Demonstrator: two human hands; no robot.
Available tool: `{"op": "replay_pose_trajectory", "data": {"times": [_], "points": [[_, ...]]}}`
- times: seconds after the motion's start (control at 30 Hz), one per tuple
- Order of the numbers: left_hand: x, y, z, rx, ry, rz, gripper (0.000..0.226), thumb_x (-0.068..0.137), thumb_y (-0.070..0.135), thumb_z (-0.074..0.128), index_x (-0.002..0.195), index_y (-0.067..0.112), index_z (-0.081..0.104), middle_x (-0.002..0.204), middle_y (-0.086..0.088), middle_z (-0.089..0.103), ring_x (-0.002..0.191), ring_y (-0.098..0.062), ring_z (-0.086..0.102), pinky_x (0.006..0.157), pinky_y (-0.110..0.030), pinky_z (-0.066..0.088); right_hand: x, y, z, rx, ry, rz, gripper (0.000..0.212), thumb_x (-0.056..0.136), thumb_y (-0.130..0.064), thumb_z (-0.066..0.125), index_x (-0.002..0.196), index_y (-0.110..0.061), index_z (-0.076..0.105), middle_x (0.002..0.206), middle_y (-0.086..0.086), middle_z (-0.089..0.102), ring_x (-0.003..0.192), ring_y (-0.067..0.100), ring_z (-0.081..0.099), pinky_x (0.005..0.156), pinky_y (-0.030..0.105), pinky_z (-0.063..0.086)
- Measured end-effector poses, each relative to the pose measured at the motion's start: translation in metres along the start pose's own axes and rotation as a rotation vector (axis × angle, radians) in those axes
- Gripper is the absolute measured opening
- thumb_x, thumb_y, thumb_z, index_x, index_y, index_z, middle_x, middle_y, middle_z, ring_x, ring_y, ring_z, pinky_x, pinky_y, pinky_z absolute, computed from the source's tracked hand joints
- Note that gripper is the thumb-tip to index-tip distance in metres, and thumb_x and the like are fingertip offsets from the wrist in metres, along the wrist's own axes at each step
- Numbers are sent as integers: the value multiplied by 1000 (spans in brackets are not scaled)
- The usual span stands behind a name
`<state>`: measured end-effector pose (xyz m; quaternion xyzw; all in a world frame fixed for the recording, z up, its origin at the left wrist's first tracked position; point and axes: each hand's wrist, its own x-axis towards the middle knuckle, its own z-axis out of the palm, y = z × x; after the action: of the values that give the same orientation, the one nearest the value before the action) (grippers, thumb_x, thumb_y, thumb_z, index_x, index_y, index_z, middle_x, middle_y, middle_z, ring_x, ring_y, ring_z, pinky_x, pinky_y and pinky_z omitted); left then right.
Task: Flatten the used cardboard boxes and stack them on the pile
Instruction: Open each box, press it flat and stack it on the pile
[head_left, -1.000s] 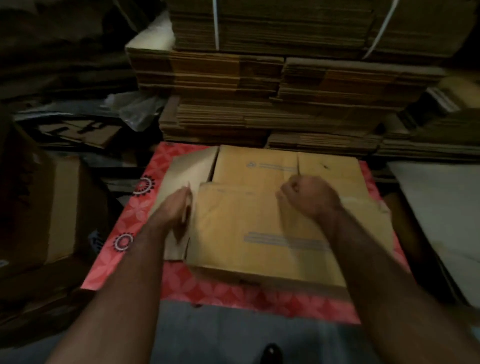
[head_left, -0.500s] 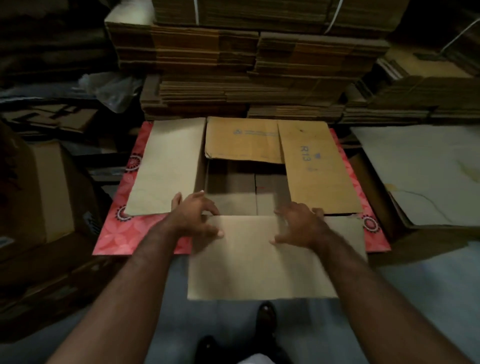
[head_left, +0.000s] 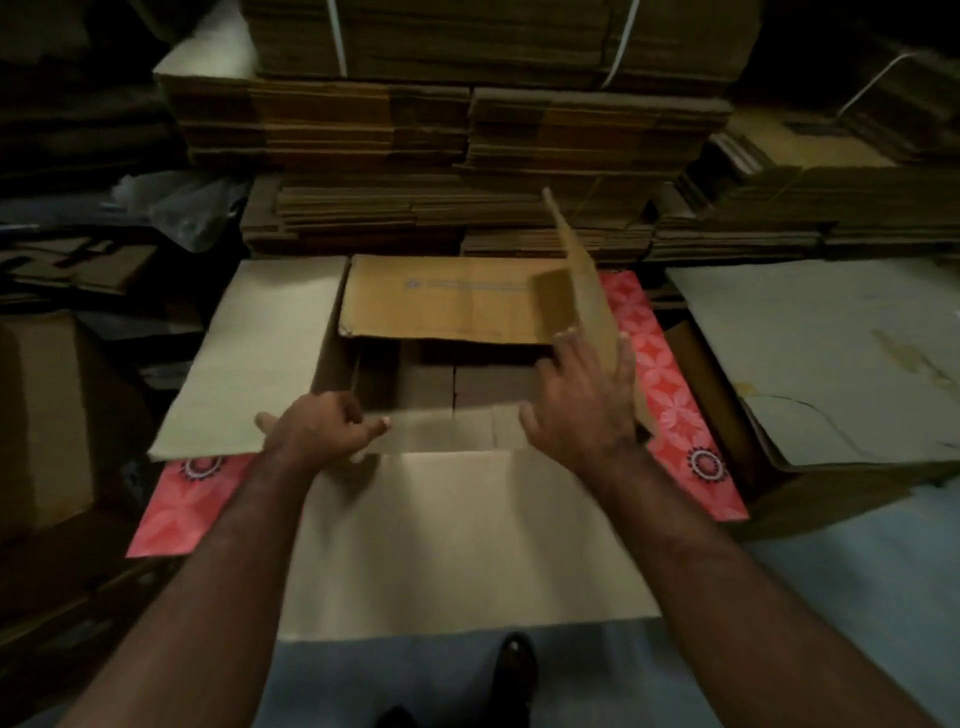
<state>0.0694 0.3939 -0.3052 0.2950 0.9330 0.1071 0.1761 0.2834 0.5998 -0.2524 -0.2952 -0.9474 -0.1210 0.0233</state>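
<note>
- A closed brown box (head_left: 47, 410) stands at the far left, in shadow.
- The open cardboard box (head_left: 447, 384) sits on a red patterned sheet (head_left: 179, 512), its left flap (head_left: 254, 358) spread flat.
- The left hand (head_left: 322, 431) curls its fingers over the box's near rim.
- The right hand (head_left: 582, 405), fingers spread, holds the right flap (head_left: 584, 275) upright (thumb hidden).
- Flattened stacks (head_left: 467, 156) rise behind.

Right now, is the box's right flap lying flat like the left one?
No: the right flap stands raised on edge against the right hand, while the left flap lies spread flat.
</note>
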Motion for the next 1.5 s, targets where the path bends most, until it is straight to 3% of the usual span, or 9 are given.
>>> {"op": "replay_pose_trajectory", "data": {"times": [0.13, 0.2, 0.33, 0.5, 0.67, 0.8, 0.97, 1.23, 1.5], "points": [[12, 61, 20, 37, 20, 42, 46, 88, 75, 52, 103, 34, 67, 111, 5, 68, 115, -24, 58, 110, -63, 26, 14, 87, -18, -68, -93, 375, 70, 89, -59, 55, 146, -19, 46, 160, 15, 34, 154, 36, 12, 117, 68, -3], [15, 88, 36, 27, -30, 93, 45, 89, 73, 52, 106, 34, 66, 115, 5, 67, 119, -24, 57, 110, -64, 25, 11, 122, 0, 5, -226, 462, 70, 89, -60, 55, 145, -21, 43, 154, 14, 43, 150, 37, 22, 118, 66, 6], [21, 113, 63, -26, -83, 143, 62, 83, 79, 44, 119, 31, 62, 126, 2, 63, 120, -26, 57, 108, -60, 34, -9, 142, 66, 424, -429, 453, 65, 93, -55, 58, 144, -20, 38, 146, 11, 48, 131, 34, 48, 109, 52, 37], [32, 110, 82, -51, -92, 110, 68, 81, 77, 38, 125, 29, 57, 135, -4, 58, 120, -29, 56, 104, -62, 41, -15, 125, 111, 725, -474, 424, 63, 90, -32, 59, 144, -9, 38, 141, 20, 51, 127, 39, 54, 100, 43, 46], [34, 126, 77, 34, 53, 145, 50, 98, 55, 51, 138, 25, 51, 141, -1, 53, 131, -24, 47, 107, -57, 31, 19, 86, 102, 441, -136, 152, 89, 82, -30, 64, 159, -10, 25, 163, 11, 31, 150, 26, 27, 117, 47, 28], [30, 125, 83, 24, 79, 110, 52, 96, 55, 48, 138, 25, 50, 139, -3, 52, 127, -25, 48, 105, -51, 38, 60, 38, 107, 487, -306, -84, 90, 91, -38, 56, 163, -15, 6, 171, 4, 8, 157, 21, 8, 122, 47, 18], [30, 122, 86, 72, 114, 92, 48, 96, 51, 51, 136, 25, 49, 137, -1, 54, 124, -23, 50, 101, -47, 36, 94, 19, 139, 451, -464, -96, 97, 95, -42, 58, 163, -15, -6, 171, 2, -10, 157, 21, -7, 123, 54, 17], [34, 115, 93, 42, 147, 60, 57, 90, 57, 40, 134, 24, 52, 134, -1, 57, 121, -22, 53, 99, -47, 38, 169, 34, 101, 325, 57, -81, 105, 88, -43, 61, 163, -15, -8, 171, 6, -6, 158, 25, -3, 120, 56, 23], [35, 113, 100, 24, 178, 81, 55, 91, 59, 33, 124, 24, 60, 121, 0, 64, 110, -25, 59, 92, -45, 43, 284, 50, 114, 248, -336, -84, 108, 91, -46, 68, 163, -21, -9, 171, -1, -14, 157, 25, -11, 123, 63, 8]]}}
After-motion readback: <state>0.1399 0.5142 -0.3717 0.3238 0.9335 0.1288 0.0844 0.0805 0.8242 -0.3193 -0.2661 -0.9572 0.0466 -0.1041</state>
